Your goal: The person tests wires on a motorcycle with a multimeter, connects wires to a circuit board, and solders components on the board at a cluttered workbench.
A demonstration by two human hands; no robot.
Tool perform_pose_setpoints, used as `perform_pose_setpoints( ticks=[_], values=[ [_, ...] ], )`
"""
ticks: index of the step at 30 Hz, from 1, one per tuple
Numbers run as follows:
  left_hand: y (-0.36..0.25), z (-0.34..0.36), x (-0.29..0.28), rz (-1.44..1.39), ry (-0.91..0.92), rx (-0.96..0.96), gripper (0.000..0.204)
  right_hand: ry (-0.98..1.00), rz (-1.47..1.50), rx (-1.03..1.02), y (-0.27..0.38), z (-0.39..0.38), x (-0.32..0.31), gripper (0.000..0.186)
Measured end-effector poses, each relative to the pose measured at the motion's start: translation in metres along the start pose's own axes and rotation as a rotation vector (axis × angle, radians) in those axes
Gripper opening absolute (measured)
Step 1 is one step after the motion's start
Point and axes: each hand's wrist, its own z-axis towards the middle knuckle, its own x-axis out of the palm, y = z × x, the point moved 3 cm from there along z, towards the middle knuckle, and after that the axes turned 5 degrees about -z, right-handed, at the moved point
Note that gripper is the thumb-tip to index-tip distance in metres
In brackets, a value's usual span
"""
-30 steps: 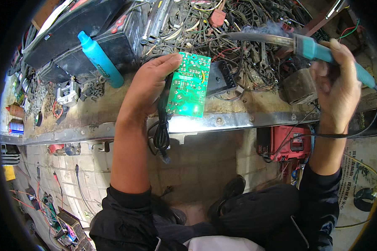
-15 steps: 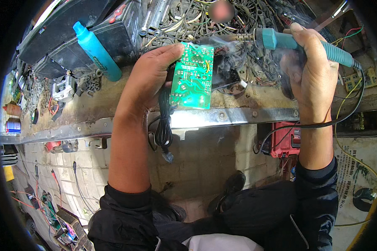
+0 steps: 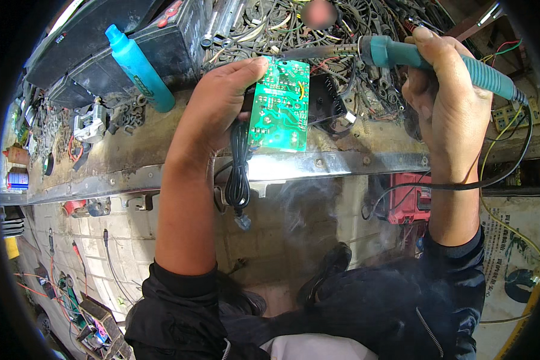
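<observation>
My left hand (image 3: 225, 99) grips a green circuit board (image 3: 280, 108) by its upper left edge, with the thumb near the top corner. The soldered side faces me. A bundled black cable (image 3: 239, 171) with a clear plug end hangs below that hand. Held in my right hand (image 3: 450, 90) is a soldering iron (image 3: 414, 55) with a teal handle. Its metal shaft points left, and the tip end lies at the board's top edge; whether it touches cannot be made out. The iron's black cord loops down past my right wrist.
A blue bottle (image 3: 139, 69) leans against a black battery (image 3: 156, 54) on the workbench (image 3: 144, 141). Tangled wires and loose metal parts (image 3: 270, 27) cover the bench's back. A red case (image 3: 405, 199) sits below the metal bench edge, and cables lie on the floor at left.
The iron's shaft has moved left and slightly up along the board's top edge. The board has shifted slightly right and up. Smoke has drifted down in front of the bench.
</observation>
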Motion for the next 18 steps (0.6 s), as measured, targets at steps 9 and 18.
perform_pose_setpoints(
  ticks=[9,18],
  values=[
    [-0.0028,-0.0044,0.0028,0.005,-0.030,0.002,0.028,0.049,0.006,-0.030,0.0009,0.0054,-0.0024,0.019],
    [-0.0024,-0.0029,0.0002,0.052,0.022,0.013,0.027,0.026,0.025,-0.008,0.0011,0.0066,-0.0019,0.018]
  ],
)
